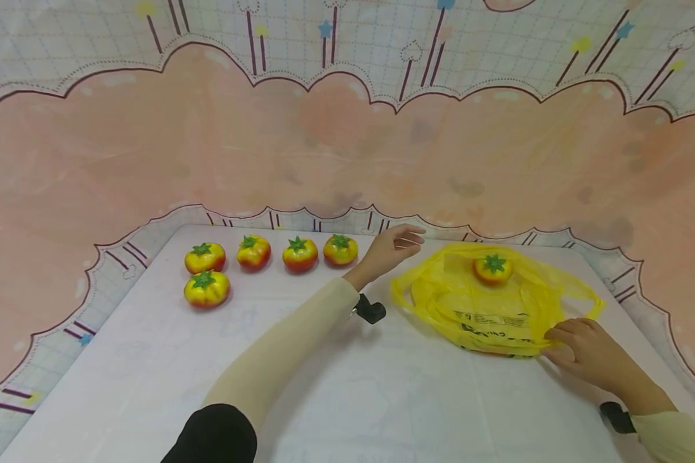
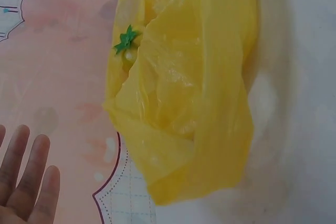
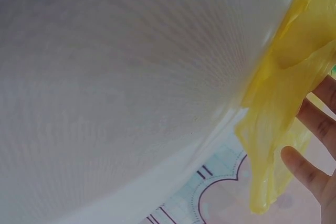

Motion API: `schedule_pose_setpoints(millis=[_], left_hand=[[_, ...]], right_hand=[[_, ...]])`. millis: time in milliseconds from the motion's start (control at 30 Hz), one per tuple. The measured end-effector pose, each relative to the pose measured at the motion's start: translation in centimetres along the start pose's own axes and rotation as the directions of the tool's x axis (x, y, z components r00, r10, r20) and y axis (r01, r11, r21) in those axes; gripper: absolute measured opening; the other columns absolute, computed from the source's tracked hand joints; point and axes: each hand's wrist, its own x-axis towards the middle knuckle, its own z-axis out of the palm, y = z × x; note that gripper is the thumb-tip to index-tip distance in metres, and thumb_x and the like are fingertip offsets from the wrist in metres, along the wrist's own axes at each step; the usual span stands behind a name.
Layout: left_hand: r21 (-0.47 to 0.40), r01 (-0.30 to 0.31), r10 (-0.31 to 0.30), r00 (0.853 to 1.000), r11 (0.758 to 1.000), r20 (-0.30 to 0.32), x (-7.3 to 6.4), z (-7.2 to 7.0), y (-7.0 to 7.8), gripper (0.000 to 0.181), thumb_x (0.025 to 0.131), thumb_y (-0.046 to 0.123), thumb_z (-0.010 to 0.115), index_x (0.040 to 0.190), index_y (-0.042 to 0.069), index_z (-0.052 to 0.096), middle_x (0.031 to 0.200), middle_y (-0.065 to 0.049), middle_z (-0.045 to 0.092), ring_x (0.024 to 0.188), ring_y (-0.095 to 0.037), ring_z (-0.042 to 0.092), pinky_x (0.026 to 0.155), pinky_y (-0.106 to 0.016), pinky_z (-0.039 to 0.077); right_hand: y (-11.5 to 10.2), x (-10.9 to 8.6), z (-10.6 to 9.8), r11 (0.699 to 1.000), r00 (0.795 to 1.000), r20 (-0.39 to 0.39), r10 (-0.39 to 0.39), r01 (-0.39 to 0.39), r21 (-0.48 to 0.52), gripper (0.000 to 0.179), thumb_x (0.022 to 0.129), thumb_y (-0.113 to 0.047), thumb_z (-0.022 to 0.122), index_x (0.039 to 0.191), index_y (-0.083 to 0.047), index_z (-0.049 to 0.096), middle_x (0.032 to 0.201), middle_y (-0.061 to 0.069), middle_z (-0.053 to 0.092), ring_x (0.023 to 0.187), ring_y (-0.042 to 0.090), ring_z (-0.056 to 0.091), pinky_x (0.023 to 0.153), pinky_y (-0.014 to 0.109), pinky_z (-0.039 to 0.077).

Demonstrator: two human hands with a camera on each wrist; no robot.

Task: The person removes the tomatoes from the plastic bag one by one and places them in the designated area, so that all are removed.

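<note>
A yellow plastic bag (image 1: 469, 308) with loop handles lies crumpled on the right of the white table. Within its outline sits a red-and-yellow tomato (image 1: 492, 269); its green leafy top shows past folds of film in the left wrist view. My right hand (image 1: 591, 354) holds the bag's near right edge between thumb and fingers. To the left of the bag, my left hand (image 1: 390, 251) is raised with loose, nearly straight fingers and nothing in it. Beside that hand's wrist lies another tomato (image 1: 340, 250), the rightmost of the back row.
More tomatoes stand at the table's far left: one (image 1: 300, 256), another (image 1: 253, 253) and one (image 1: 205, 258) in the row, plus a tomato (image 1: 206, 289) just in front. Behind the white table (image 1: 382, 399) hangs a pink patterned cloth (image 1: 324, 154).
</note>
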Motion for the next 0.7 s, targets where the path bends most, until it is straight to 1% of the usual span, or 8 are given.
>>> schedule_pose_setpoints(millis=[200,300,400,467,567,700], left_hand=[[0.042,0.018,-0.018,1.000,0.999,0.014,1.3,1.2,0.5,0.035,0.091,0.013,0.061,0.126,0.013,0.057,0.118,-0.009,0.065,0.107,-0.020,0.063,0.089,-0.023,0.053],[0.054,0.013,-0.014,1.000,0.998,0.024,2.2,1.9,0.7,0.035,0.091,0.012,0.061,0.125,0.013,0.058,0.118,-0.010,0.065,0.106,-0.019,0.063,0.089,-0.022,0.052],[0.055,0.012,-0.015,0.999,0.998,0.046,3.0,2.6,0.9,0.034,0.091,0.012,0.061,0.124,0.012,0.058,0.117,-0.010,0.065,0.105,-0.020,0.062,0.089,-0.023,0.052],[0.057,0.020,-0.023,0.998,0.998,0.059,3.5,3.1,1.0,0.033,0.091,0.013,0.061,0.124,0.011,0.058,0.117,-0.010,0.065,0.105,-0.021,0.063,0.088,-0.023,0.053],[0.070,0.032,-0.037,0.997,0.997,0.069,4.3,4.0,1.2,0.033,0.091,0.013,0.061,0.124,0.011,0.058,0.117,-0.009,0.064,0.104,-0.021,0.063,0.086,-0.022,0.053],[0.082,0.038,-0.045,0.995,0.996,0.090,5.0,5.4,1.4,0.033,0.091,0.013,0.061,0.123,0.010,0.059,0.118,-0.009,0.064,0.104,-0.020,0.062,0.085,-0.022,0.053]], right_hand=[[-0.1,0.1,-0.1,1.000,1.000,0.023,0.014,-0.014,-0.002,0.025,0.076,-0.030,0.074,0.089,-0.009,0.070,0.092,0.008,0.069,0.096,0.036,0.060,0.090,0.056,0.039],[-0.1,0.1,-0.1,1.000,1.000,0.010,0.006,-0.006,-0.003,0.024,0.076,-0.030,0.075,0.088,-0.010,0.070,0.091,0.007,0.069,0.095,0.035,0.060,0.089,0.055,0.040],[0.0,0.0,0.0,1.000,1.000,-0.019,-0.015,0.015,-0.008,0.023,0.074,-0.030,0.076,0.086,-0.010,0.070,0.089,0.006,0.069,0.092,0.034,0.061,0.087,0.054,0.041],[0.0,0.0,0.1,1.000,0.999,-0.034,-0.026,0.026,-0.011,0.023,0.073,-0.029,0.077,0.086,-0.011,0.070,0.089,0.005,0.069,0.091,0.033,0.061,0.086,0.053,0.041],[0.1,0.0,0.2,0.999,0.998,-0.046,-0.031,0.031,-0.012,0.023,0.073,-0.029,0.077,0.085,-0.011,0.070,0.088,0.005,0.069,0.090,0.032,0.061,0.085,0.053,0.041],[0.2,0.0,0.2,1.000,0.999,-0.041,-0.028,0.028,-0.002,0.023,0.073,-0.029,0.077,0.086,-0.010,0.070,0.089,0.007,0.069,0.091,0.034,0.061,0.085,0.053,0.041]])
